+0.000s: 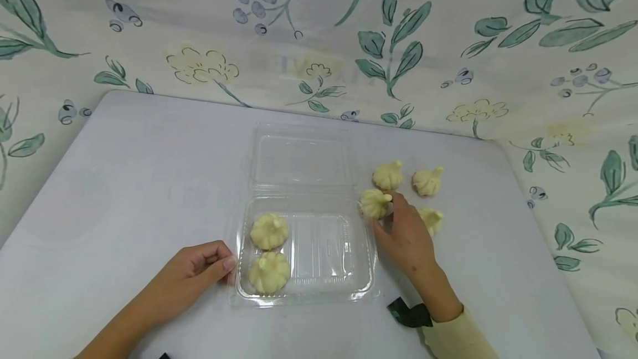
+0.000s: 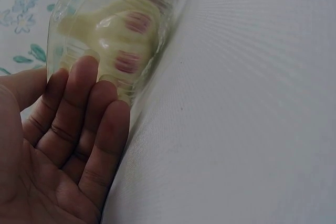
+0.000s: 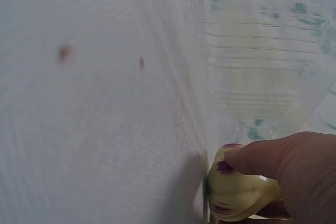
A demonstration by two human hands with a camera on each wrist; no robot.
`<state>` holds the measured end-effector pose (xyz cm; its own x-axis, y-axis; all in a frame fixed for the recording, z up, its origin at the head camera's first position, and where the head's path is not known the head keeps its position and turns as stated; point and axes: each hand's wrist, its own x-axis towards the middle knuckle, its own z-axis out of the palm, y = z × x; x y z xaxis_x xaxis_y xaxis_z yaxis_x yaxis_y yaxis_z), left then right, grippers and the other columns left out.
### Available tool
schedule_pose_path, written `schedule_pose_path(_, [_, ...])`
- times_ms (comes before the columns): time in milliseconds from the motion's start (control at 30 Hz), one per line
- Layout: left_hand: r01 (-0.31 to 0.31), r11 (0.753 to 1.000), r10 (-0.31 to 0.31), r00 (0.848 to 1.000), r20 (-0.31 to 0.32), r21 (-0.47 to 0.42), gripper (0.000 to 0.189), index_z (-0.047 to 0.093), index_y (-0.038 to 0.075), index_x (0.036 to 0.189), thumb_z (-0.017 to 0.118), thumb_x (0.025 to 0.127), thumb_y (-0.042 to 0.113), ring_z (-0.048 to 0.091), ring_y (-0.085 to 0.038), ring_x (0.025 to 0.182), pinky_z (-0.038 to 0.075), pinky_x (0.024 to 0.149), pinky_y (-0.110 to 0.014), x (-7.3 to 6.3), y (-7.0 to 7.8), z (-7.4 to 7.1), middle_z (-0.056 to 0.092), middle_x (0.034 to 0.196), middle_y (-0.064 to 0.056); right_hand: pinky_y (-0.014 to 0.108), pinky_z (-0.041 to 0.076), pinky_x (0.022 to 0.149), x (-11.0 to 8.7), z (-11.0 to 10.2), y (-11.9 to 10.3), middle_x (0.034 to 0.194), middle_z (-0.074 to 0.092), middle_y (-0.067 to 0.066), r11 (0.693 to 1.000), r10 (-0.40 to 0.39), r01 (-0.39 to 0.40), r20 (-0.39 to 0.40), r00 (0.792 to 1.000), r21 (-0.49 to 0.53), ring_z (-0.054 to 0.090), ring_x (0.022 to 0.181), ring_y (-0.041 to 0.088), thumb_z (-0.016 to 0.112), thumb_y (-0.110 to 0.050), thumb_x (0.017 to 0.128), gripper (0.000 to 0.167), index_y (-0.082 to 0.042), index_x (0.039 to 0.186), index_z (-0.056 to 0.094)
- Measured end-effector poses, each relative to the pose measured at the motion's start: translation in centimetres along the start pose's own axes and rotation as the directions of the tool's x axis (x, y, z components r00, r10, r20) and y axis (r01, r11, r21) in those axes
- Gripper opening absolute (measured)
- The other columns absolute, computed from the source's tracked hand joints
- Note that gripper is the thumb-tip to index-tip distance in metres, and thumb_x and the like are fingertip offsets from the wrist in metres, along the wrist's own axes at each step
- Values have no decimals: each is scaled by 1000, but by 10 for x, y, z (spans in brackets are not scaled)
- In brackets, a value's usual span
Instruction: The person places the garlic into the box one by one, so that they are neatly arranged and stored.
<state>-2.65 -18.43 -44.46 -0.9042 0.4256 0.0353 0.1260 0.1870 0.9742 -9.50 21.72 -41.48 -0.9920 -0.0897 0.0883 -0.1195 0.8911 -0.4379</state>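
A clear plastic clamshell container (image 1: 326,287) lies with its lid (image 1: 301,159) folded back. Two pale garlic bulbs stand inside along its left side, the rear garlic bulb (image 1: 269,231) behind the front garlic bulb (image 1: 269,273). My left hand (image 1: 184,278) pinches the container's left rim between thumb and fingers (image 2: 84,77). Just beyond the container's right rim, my right hand (image 1: 408,237) holds a garlic bulb (image 1: 375,204) by thumb and fingers; purple marks show on this bulb (image 3: 236,192) in the right wrist view.
To the right lie more bulbs: one garlic bulb (image 1: 387,176) behind the held one, another garlic bulb (image 1: 427,181) farther right, and a third garlic bulb (image 1: 431,220) partly hidden by my right hand. A dark strap (image 1: 410,313) shows near my right wrist. Patterned cloth (image 1: 319,43) rises behind the white table (image 1: 149,181).
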Motion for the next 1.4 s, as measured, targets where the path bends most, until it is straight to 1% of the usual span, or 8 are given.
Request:
schedule_pose_path(233, [-5, 1000, 5, 1000, -3, 7, 21, 65, 18, 92, 58, 108, 7, 67, -17, 80, 56, 76, -28, 1, 1, 1, 69, 83, 3, 47, 54, 78, 0, 0, 1, 101, 68, 15, 1000, -9, 9, -14, 1000, 1, 66, 95, 32, 78, -18, 93, 58, 2, 140, 51])
schedule_pose_path(433, [-24, 1000, 24, 1000, 3, 4, 22, 65, 18, 92, 57, 108, 6, 67, -17, 80, 56, 76, -28, 1, 0, 0, 69, 83, 3, 49, 54, 78, 0, 0, 1, 102, 68, 16, 1000, 2, -2, -2, 1000, 5, 66, 96, 33, 78, -19, 93, 59, 2, 141, 50])
schedule_pose_path(600, [-24, 1000, 25, 1000, 8, -9, 22, 65, 18, 92, 57, 108, 6, 67, -17, 79, 57, 76, -29, 1, 0, 0, 69, 83, 3, 49, 54, 79, 1, 0, 1, 102, 68, 16, 1000, 4, -4, 2, 1000, 2, 66, 97, 33, 77, -19, 94, 59, 3, 141, 50])
schedule_pose_path(900, [-12, 1000, 12, 1000, 11, -13, 20, 66, 16, 92, 57, 108, 6, 68, -18, 79, 58, 76, -29, 1, 0, 0, 69, 83, 3, 49, 54, 78, 1, -1, 1, 101, 68, 16, 1000, 10, -10, 1, 1000, -4, 65, 97, 33, 76, -20, 95, 57, 4, 140, 50])
schedule_pose_path(1167, [-15, 1000, 15, 1000, 5, -5, 20, 66, 17, 93, 57, 108, 6, 67, -17, 79, 57, 76, -29, 1, 0, -1, 69, 84, 3, 49, 54, 78, 1, 0, 1, 100, 67, 16, 1000, 9, -9, 5, 1000, -5, 65, 96, 33, 76, -19, 95, 57, 4, 140, 50])
schedule_pose_path(1400, [2, 1000, -2, 1000, 8, -6, 20, 66, 17, 93, 58, 108, 7, 68, -18, 80, 58, 76, -30, 2, 1, -1, 69, 84, 3, 49, 54, 79, 1, 0, 0, 101, 67, 16, 1000, 20, -19, 9, 1000, -9, 65, 97, 34, 75, -20, 95, 57, 4, 140, 50])
